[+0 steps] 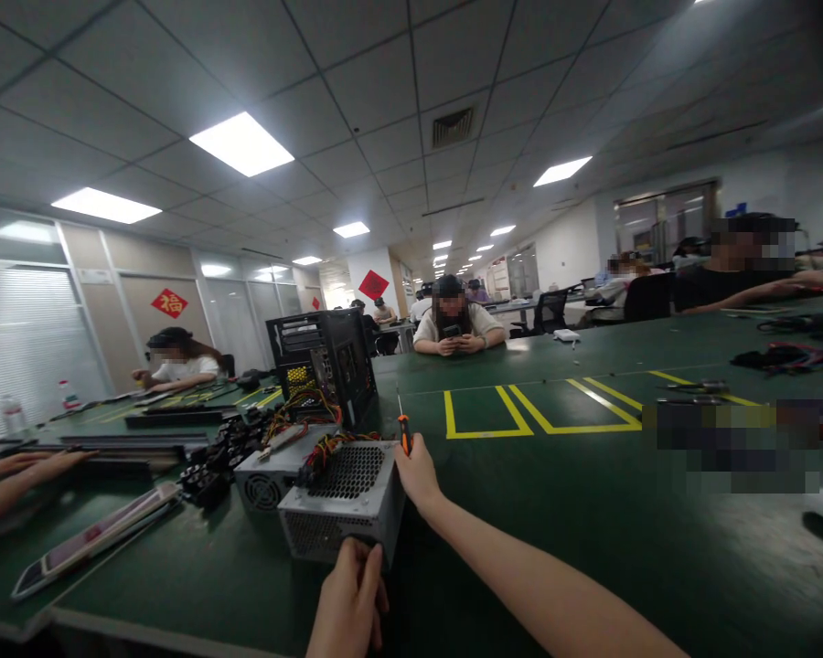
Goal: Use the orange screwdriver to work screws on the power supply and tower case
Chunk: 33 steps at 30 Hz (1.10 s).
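A silver computer power supply (343, 525) with perforated faces stands on the green table in front of me. My left hand (353, 585) is closed at its near lower corner, thumb and fingers against the metal; part of the grip is hidden. In my right hand (418, 471), beside the power supply's far right edge, is a screwdriver (404, 429) with an orange and black handle, its shaft pointing up. Bundled coloured cables (325, 448) lie over the back of the power supply. A second power supply (267, 484) with a round fan grille sits directly to its left.
Behind stands an open black computer case (325, 361). Black cables (209, 471) and a long flat pinkish panel (96, 539) lie left, near another person's hands (34, 471). Yellow tape (490, 435) marks the green table (555, 512). A person holding a phone (451, 331) sits opposite.
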{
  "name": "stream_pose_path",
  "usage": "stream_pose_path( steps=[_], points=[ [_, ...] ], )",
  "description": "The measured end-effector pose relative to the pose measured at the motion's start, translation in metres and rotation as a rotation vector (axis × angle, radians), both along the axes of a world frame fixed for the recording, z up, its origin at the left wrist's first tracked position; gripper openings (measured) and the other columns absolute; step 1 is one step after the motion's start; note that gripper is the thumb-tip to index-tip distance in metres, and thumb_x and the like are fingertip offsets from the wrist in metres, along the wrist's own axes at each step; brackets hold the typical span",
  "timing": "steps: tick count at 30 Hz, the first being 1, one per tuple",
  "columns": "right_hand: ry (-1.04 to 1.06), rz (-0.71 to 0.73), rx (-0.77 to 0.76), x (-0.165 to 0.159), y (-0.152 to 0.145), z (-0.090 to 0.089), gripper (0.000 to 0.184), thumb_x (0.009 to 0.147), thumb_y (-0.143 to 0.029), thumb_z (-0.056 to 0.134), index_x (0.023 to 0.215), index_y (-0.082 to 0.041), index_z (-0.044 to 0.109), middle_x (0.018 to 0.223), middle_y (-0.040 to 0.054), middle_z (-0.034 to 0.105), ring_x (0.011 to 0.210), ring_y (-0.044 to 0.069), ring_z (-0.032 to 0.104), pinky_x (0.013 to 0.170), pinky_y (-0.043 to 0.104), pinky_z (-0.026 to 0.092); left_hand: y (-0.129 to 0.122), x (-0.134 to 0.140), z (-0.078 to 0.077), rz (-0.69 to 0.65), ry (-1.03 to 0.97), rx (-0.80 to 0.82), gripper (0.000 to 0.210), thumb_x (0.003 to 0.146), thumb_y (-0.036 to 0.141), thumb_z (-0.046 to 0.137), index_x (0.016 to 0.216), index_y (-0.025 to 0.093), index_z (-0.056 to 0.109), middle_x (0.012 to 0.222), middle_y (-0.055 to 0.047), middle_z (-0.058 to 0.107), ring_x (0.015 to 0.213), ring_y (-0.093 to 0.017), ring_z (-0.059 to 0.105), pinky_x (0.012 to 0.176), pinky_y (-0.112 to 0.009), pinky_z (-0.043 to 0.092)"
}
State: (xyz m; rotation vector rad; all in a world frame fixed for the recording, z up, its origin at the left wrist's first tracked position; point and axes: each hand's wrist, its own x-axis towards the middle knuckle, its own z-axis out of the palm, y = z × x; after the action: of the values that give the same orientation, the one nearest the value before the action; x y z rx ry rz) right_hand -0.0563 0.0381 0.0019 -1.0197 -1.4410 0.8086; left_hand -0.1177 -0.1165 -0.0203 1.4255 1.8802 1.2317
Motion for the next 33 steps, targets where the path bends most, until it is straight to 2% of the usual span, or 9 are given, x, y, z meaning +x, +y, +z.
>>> stream_pose_path(
  steps=[3, 6, 10, 15, 19, 24, 29, 33],
  points=[
    [-0.069, 0.032, -0.032, 0.002, 0.006, 0.002, 0.009, 0.07, -0.026, 0.044, 0.066, -0.021, 0.037, 0.062, -0.0013, 0.049, 0.058, 0.015, 0.049, 0.053, 0.023, 0.032, 0.001, -0.005, 0.0, 0.06, 0.186, 0.013, 0.023, 0.08, 0.039, 0.031, 0.072, 0.019, 0.04, 0.05, 0.002, 0.053, 0.045, -0.011, 0.052, 0.045, -0.02, 0.034],
    [-0.129, 0.056, -0.055, 0.006, 0.009, 0.004, 0.01, 0.072, -0.028, 0.043, 0.067, -0.021, 0.037, 0.063, -0.0006, 0.051, 0.059, 0.015, 0.05, 0.053, 0.023, 0.033, 0.001, -0.004, 0.001, 0.112, 0.298, -0.004, 0.024, 0.081, 0.038, 0.03, 0.074, 0.02, 0.044, 0.062, -0.001, 0.059, 0.061, -0.014, 0.058, 0.054, -0.022, 0.036],
    [-0.159, 0.069, -0.061, 0.007, 0.005, 0.001, 0.013, 0.076, -0.033, 0.039, 0.07, -0.021, 0.038, 0.069, 0.0015, 0.054, 0.064, 0.016, 0.052, 0.056, 0.023, 0.035, -0.004, 0.005, 0.008, 0.223, 0.44, -0.081, 0.023, 0.082, 0.034, 0.029, 0.082, 0.021, 0.048, 0.076, -0.003, 0.064, 0.071, -0.016, 0.06, 0.057, -0.023, 0.037],
    [-0.163, 0.064, -0.055, 0.007, -0.002, -0.001, 0.016, 0.077, -0.036, 0.037, 0.072, -0.021, 0.04, 0.074, 0.0031, 0.055, 0.069, 0.016, 0.053, 0.059, 0.023, 0.036, -0.007, 0.019, 0.011, 0.345, 0.676, -0.204, 0.027, 0.084, 0.032, 0.027, 0.091, 0.022, 0.051, 0.078, -0.004, 0.065, 0.069, -0.02, 0.061, 0.05, -0.024, 0.035],
    [-0.175, 0.046, -0.048, 0.007, -0.006, 0.001, 0.016, 0.078, -0.035, 0.036, 0.072, -0.021, 0.04, 0.075, 0.0036, 0.056, 0.07, 0.016, 0.054, 0.059, 0.023, 0.037, -0.006, 0.02, 0.004, 0.411, 0.818, -0.125, 0.028, 0.084, 0.032, 0.029, 0.09, 0.023, 0.055, 0.082, -0.002, 0.064, 0.063, -0.016, 0.061, 0.045, -0.021, 0.034],
    [-0.209, 0.007, -0.038, 0.006, -0.009, 0.002, 0.015, 0.078, -0.034, 0.034, 0.075, -0.02, 0.041, 0.078, 0.0049, 0.056, 0.072, 0.017, 0.055, 0.06, 0.024, 0.038, -0.002, 0.014, -0.014, 0.566, 0.977, 0.037, 0.026, 0.083, 0.029, 0.033, 0.094, 0.024, 0.056, 0.094, 0.001, 0.06, 0.055, -0.01, 0.058, 0.039, -0.018, 0.031],
    [-0.283, -0.039, -0.003, 0.006, -0.009, 0.005, 0.017, 0.079, -0.034, 0.035, 0.076, -0.02, 0.043, 0.079, 0.007, 0.056, 0.072, 0.018, 0.055, 0.06, 0.025, 0.038, -0.001, 0.011, -0.022, 0.551, 1.091, 0.105, 0.025, 0.082, 0.023, 0.036, 0.094, 0.027, 0.057, 0.092, 0.002, 0.059, 0.051, -0.008, 0.056, 0.038, -0.018, 0.031],
    [-0.353, -0.09, 0.093, 0.003, -0.001, 0.022, 0.023, 0.08, -0.038, 0.034, 0.076, -0.018, 0.044, 0.086, 0.0107, 0.054, 0.082, 0.021, 0.053, 0.068, 0.028, 0.036, 0.002, 0.012, -0.02, 0.566, 1.067, 0.117, 0.024, 0.082, 0.023, 0.036, 0.088, 0.025, 0.059, 0.084, 0.002, 0.06, 0.049, -0.007, 0.056, 0.037, -0.017, 0.03]
  ],
)
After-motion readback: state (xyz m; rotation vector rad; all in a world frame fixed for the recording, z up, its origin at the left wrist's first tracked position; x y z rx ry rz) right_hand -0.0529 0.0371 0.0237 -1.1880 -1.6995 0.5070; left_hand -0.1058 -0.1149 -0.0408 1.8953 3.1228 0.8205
